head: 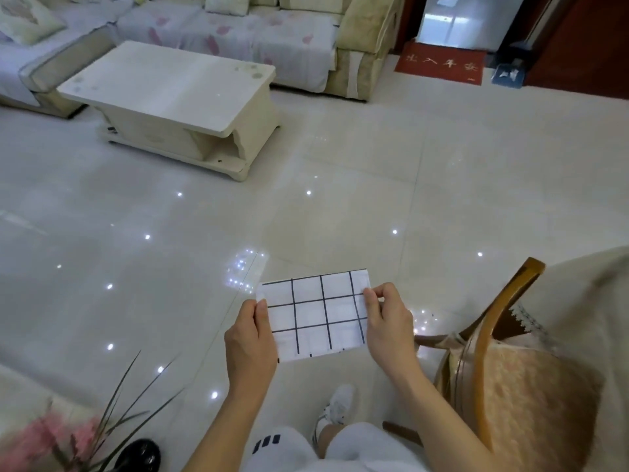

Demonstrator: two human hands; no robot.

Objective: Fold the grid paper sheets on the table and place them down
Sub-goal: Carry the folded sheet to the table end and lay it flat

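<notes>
Both hands are pinching a grid paper by its short edges and holding it up in the air above the shiny tiled floor, near the middle of the view. The left hand is gripping the left edge with its thumb lying along the top of the sheet and its fingers curled underneath. The right hand is pinching the right edge between thumb and forefinger, its other fingers bent behind. The paper is white, ruled with dark lines into large squares, and is lying nearly flat, tilted slightly; a doubled edge is showing along its near side. Both forearms are reaching forward from the near edge. Just right of the hands a wooden chair with a patterned seat is standing beside a cloth-covered table. Far left, a pale coffee table is sitting in front of a sofa.
</notes>
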